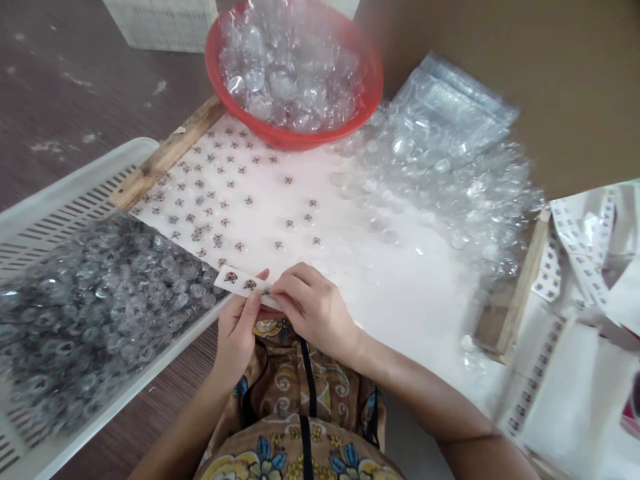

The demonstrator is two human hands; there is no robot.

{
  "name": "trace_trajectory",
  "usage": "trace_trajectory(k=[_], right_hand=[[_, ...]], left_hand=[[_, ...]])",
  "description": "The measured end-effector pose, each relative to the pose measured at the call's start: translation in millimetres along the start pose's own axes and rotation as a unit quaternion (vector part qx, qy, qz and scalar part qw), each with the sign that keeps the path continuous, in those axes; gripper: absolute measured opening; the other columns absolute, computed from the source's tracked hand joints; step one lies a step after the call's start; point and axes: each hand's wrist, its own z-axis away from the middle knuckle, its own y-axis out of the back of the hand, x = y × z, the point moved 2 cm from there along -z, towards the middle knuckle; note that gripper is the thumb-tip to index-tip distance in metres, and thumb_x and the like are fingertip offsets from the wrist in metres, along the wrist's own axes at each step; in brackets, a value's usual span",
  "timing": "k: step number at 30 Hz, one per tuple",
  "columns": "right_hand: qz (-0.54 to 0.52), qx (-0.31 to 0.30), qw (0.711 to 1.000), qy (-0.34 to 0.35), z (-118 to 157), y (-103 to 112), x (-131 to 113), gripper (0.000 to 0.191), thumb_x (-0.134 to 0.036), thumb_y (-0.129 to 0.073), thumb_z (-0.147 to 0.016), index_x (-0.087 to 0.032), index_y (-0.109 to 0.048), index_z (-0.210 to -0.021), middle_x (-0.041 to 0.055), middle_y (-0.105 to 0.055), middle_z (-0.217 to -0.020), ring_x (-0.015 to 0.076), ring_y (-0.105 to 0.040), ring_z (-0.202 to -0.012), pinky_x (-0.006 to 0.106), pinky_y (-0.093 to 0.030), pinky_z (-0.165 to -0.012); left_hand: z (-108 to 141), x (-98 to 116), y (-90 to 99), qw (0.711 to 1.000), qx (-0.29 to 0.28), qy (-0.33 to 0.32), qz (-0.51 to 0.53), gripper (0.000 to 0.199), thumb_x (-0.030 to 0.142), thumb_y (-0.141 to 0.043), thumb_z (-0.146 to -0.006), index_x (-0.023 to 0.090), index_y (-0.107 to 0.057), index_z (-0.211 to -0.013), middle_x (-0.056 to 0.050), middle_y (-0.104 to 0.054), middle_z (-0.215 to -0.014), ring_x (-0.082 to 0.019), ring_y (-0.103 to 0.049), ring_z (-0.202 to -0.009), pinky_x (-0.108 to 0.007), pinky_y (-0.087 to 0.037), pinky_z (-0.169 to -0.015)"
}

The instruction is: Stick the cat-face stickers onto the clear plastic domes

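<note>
A white strip of stickers (239, 281) printed with small animal faces lies across the fingers of my left hand (238, 332), the thumb pressing on it from above. At the strip's right end, my right hand (317, 310) is closed in a pinch on it; whether a single sticker is between those fingertips is hidden. Just beyond the hands, many loose animal-face pieces (225, 223) are scattered over the white tabletop (395, 307). Clear round pieces (440, 180) in shiny film are heaped on the right side of the table.
At the back stands a red basin (295, 140) full of clear wrapped pieces. A white slotted crate (165, 365) with many packed pieces is on the left. Wooden strips (173, 150) edge the table. More sticker strips (537, 373) lie at the far right, and flat plastic bags (450, 100) behind.
</note>
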Motion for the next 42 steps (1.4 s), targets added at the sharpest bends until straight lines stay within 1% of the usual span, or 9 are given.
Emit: trace_trajectory(k=[4,8,11,15,23,26,33,37,42], right_hand=[[-0.087,0.047,0.992,-0.079,-13,29,22,0.007,-0.023,-0.062,-0.091,-0.021,-0.065,-0.085,0.0018,-0.066,-0.082,0.0144,-0.062,-0.076,0.028,-0.051,-0.067],[-0.024,0.148,0.965,-0.213,-26,73,71,0.009,-0.028,-0.065,-0.084,-0.02,-0.062,-0.08,0.0,-0.064,-0.072,0.0132,-0.058,-0.066,0.028,-0.046,-0.062],[0.021,0.138,0.951,-0.276,-30,87,100,0.011,-0.029,-0.066,-0.079,-0.02,-0.061,-0.076,-0.001,-0.061,-0.067,0.0124,-0.053,-0.06,0.028,-0.043,-0.059],[0.04,0.112,0.95,-0.287,-32,84,112,0.012,-0.031,-0.065,-0.076,-0.02,-0.061,-0.072,-0.0008,-0.061,-0.065,0.0124,-0.051,-0.059,0.029,-0.042,-0.06],[0.12,0.086,0.957,-0.25,-34,70,109,0.006,-0.024,-0.06,-0.078,-0.022,-0.059,-0.073,0.0007,-0.062,-0.068,0.0152,-0.053,-0.063,0.03,-0.042,-0.064],[0.184,0.082,0.957,-0.211,-39,64,108,0.006,-0.018,-0.058,-0.08,-0.021,-0.06,-0.075,0.0049,-0.063,-0.08,0.0166,-0.054,-0.067,0.031,-0.042,-0.068],[0.208,0.107,0.95,-0.209,-54,62,107,0.021,-0.009,-0.054,-0.082,-0.02,-0.062,-0.098,0.0081,-0.068,-0.09,0.0221,-0.061,-0.078,0.035,-0.044,-0.074],[0.146,0.1,0.973,-0.151,-48,49,70,0.013,-0.015,-0.058,-0.087,-0.019,-0.065,-0.096,0.0103,-0.068,-0.105,0.0188,-0.062,-0.078,0.034,-0.047,-0.074],[-0.019,-0.07,0.995,-0.071,-33,12,12,0.003,-0.018,-0.064,-0.09,-0.02,-0.067,-0.091,0.0018,-0.068,-0.087,0.013,-0.061,-0.076,0.026,-0.048,-0.071]], left_hand=[[-2,-3,3.5,1.0,0.008,-0.003,-0.014,0.053,0.047,-0.064,-0.093,0.016,-0.064,-0.136,-0.012,-0.078,-0.109,-0.029,-0.076,-0.091,-0.04,-0.065,-0.075],[-3,-5,4.2,1.0,0.004,-0.011,-0.017,0.049,0.045,-0.063,-0.094,0.015,-0.067,-0.133,-0.012,-0.078,-0.106,-0.029,-0.075,-0.092,-0.038,-0.065,-0.075],[-3,-4,3.1,1.0,-0.004,-0.012,-0.018,0.046,0.044,-0.062,-0.095,0.016,-0.068,-0.132,-0.011,-0.077,-0.11,-0.028,-0.075,-0.093,-0.037,-0.065,-0.074],[-2,-2,2.3,1.0,-0.001,-0.009,-0.03,0.05,0.047,-0.062,-0.094,0.015,-0.068,-0.132,-0.013,-0.076,-0.113,-0.029,-0.075,-0.092,-0.038,-0.065,-0.074],[-2,-1,-0.3,1.0,0.01,-0.017,-0.02,0.046,0.046,-0.064,-0.093,0.015,-0.072,-0.125,-0.012,-0.077,-0.107,-0.025,-0.075,-0.085,-0.035,-0.064,-0.068],[-3,-1,-1.0,0.999,0.013,-0.021,-0.024,0.045,0.046,-0.064,-0.092,0.015,-0.073,-0.124,-0.012,-0.077,-0.111,-0.025,-0.074,-0.084,-0.033,-0.064,-0.066],[-2,-2,0.4,0.999,0.013,-0.018,-0.042,0.05,0.048,-0.064,-0.093,0.017,-0.067,-0.132,-0.01,-0.077,-0.104,-0.023,-0.075,-0.077,-0.034,-0.064,-0.065],[-2,1,-1.2,0.998,0.011,-0.015,-0.055,0.046,0.049,-0.065,-0.092,0.017,-0.07,-0.125,-0.008,-0.077,-0.093,-0.023,-0.074,-0.072,-0.034,-0.063,-0.063],[-2,6,-9.2,0.998,-0.011,-0.021,-0.063,0.031,0.047,-0.068,-0.09,0.017,-0.072,-0.099,-0.006,-0.076,-0.084,-0.021,-0.072,-0.067,-0.032,-0.06,-0.061]])
